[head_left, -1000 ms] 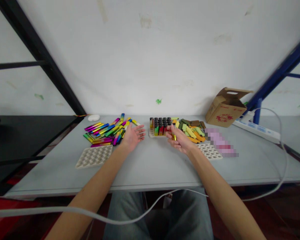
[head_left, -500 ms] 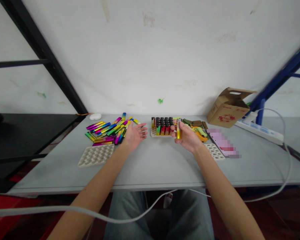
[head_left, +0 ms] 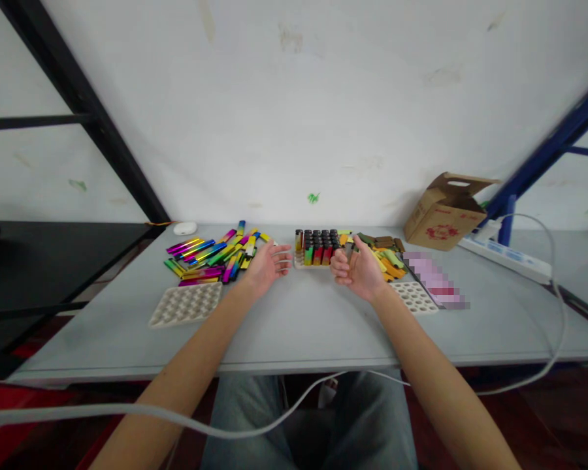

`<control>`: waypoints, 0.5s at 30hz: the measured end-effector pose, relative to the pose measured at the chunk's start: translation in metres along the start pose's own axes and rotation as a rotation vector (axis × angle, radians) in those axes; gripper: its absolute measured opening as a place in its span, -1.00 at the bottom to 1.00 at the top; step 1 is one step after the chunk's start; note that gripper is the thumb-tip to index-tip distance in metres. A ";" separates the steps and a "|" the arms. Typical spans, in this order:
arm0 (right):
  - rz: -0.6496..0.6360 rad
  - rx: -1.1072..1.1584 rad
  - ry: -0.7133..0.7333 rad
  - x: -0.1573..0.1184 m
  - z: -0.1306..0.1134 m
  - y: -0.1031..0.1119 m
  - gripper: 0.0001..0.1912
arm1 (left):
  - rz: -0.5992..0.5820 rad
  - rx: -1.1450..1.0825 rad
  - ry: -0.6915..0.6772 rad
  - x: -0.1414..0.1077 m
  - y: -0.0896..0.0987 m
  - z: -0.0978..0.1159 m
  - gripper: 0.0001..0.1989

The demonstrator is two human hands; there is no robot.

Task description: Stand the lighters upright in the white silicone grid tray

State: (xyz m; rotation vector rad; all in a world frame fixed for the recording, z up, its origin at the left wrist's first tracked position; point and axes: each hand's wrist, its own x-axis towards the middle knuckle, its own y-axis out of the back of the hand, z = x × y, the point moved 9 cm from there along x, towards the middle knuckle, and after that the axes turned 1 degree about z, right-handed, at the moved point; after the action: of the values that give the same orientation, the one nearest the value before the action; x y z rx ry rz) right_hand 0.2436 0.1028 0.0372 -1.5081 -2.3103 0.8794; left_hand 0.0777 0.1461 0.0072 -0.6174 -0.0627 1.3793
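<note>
My left hand is open, palm turned inward and fingers apart, just right of a pile of shiny multicoloured metallic tubes. Nothing shows in it. My right hand has its fingers curled, with the thumb up. A greyish end of a lighter shows between thumb and fingers; the rest of it is hidden. Between the hands, further back, black-topped lighters stand upright in rows in a pale holed tray. Beside my right hand lies a heap of yellow, green and brown pieces.
Pale holed trays lie at left and right, near a pink blurred flat object. An open cardboard box and a power strip stand at back right. A white cable crosses in front of my legs.
My right hand has turned and its fingers have curled, so the gold lighter seen upright before is now mostly hidden. My left hand has shifted slightly right. The view has moved a little.
</note>
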 end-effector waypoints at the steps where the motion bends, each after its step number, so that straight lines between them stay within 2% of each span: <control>1: -0.004 0.003 -0.016 0.001 0.002 0.000 -0.42 | -0.009 0.008 0.000 0.000 -0.001 0.000 -0.55; 5: 0.011 -0.052 -0.045 0.003 0.008 0.003 -0.44 | -0.011 0.038 0.001 -0.001 -0.002 -0.001 -0.55; 15: 0.059 -0.185 0.007 0.005 0.012 0.006 -0.50 | 0.014 0.077 0.010 -0.004 -0.004 -0.002 -0.55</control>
State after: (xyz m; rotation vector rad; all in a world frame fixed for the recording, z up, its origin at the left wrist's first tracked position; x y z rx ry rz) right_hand 0.2392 0.1048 0.0235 -1.6578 -2.4101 0.6885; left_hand 0.0816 0.1418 0.0086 -0.5613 0.0026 1.3858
